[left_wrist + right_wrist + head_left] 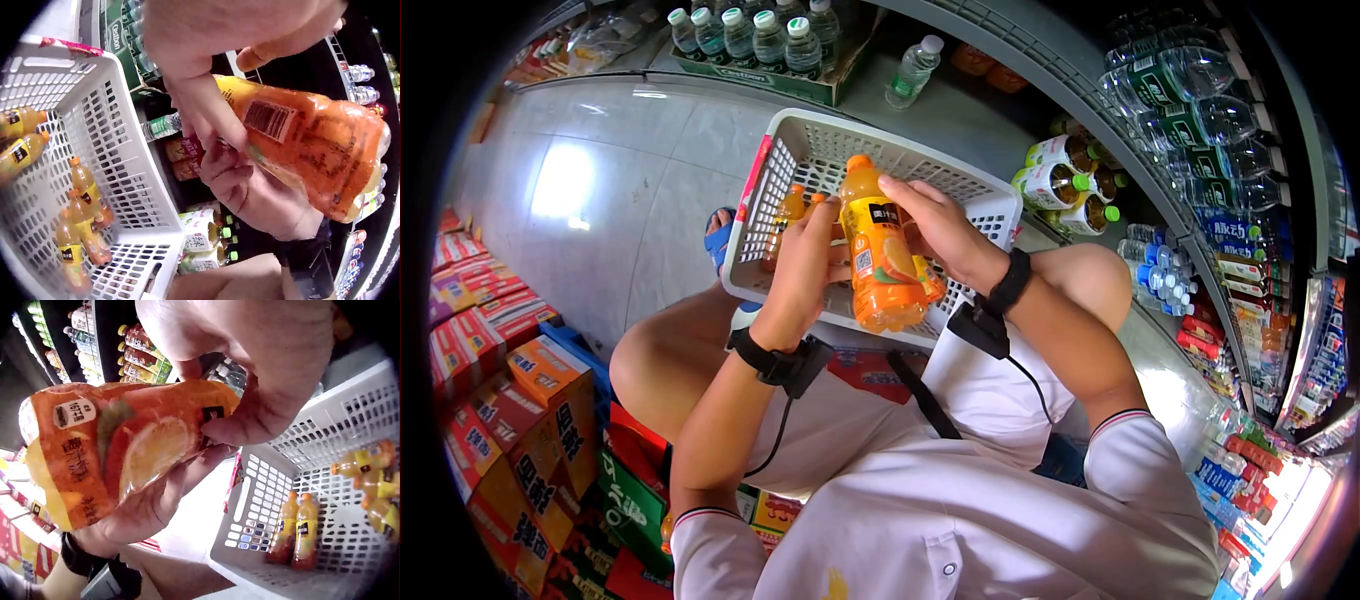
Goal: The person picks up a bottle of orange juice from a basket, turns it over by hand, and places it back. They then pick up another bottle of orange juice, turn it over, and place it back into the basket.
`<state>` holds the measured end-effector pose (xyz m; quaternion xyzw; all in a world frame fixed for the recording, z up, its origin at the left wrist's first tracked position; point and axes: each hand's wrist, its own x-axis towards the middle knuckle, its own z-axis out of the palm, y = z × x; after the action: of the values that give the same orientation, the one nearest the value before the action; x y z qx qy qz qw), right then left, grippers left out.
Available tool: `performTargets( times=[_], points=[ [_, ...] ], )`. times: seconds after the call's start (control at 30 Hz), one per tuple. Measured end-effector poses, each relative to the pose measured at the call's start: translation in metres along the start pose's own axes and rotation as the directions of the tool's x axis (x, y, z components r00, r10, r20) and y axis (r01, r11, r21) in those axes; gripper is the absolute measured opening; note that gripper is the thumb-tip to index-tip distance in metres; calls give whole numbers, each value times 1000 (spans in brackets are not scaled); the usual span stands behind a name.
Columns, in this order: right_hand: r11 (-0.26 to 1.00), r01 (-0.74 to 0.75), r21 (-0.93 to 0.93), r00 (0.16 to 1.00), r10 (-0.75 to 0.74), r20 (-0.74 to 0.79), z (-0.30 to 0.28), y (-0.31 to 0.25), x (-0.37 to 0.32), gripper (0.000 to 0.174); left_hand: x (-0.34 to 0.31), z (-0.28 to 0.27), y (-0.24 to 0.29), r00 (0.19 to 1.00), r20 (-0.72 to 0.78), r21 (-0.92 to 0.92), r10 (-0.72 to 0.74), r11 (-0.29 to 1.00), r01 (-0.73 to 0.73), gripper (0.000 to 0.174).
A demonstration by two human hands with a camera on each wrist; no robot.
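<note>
Both hands' fingers, left [800, 270] and right [948, 228], gripped a large orange-juice plastic bottle [878, 250], label partly reading "美汁", above the white perforated plastic basket [990, 205]. Cap pointed toward basket's far edge, base toward near edge, long axis slightly slanted. Smaller orange-juice bottles [81, 228] lay inside, partly blocked from head view. Green "Cestbon" carton [119, 37] stood beyond.
</note>
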<state>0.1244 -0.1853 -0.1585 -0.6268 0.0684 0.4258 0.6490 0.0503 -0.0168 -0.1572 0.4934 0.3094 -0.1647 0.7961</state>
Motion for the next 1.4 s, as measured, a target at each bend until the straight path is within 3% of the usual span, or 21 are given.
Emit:
performTargets(
  times=[0.3,0.4,0.53,0.7,0.8,1.4],
  points=[
    [999,-11,-42,1000,10,-19,0,7,5,55,-2,2,-1,1000,-14,78,-2,997,3,47],
    [993,36,-110,999,-39,-26,2,8,6,42,-1,2,-1,999,-36,121,14,993,-9,49],
    [984,86,-158,995,-93,-38,4,9,6,42,-6,7,4,996,-83,128,45,991,-34,46],
    [974,180,-136,983,-183,-12,3,13,8,56,-6,5,4,993,-95,134,63,990,-50,48],
    [981,154,-118,987,-159,-29,7,8,3,44,-5,5,3,993,-99,130,61,990,-48,48],
    [969,175,-173,983,-181,-19,7,6,-1,47,-9,8,7,993,-74,98,92,992,-84,48]
  ],
)
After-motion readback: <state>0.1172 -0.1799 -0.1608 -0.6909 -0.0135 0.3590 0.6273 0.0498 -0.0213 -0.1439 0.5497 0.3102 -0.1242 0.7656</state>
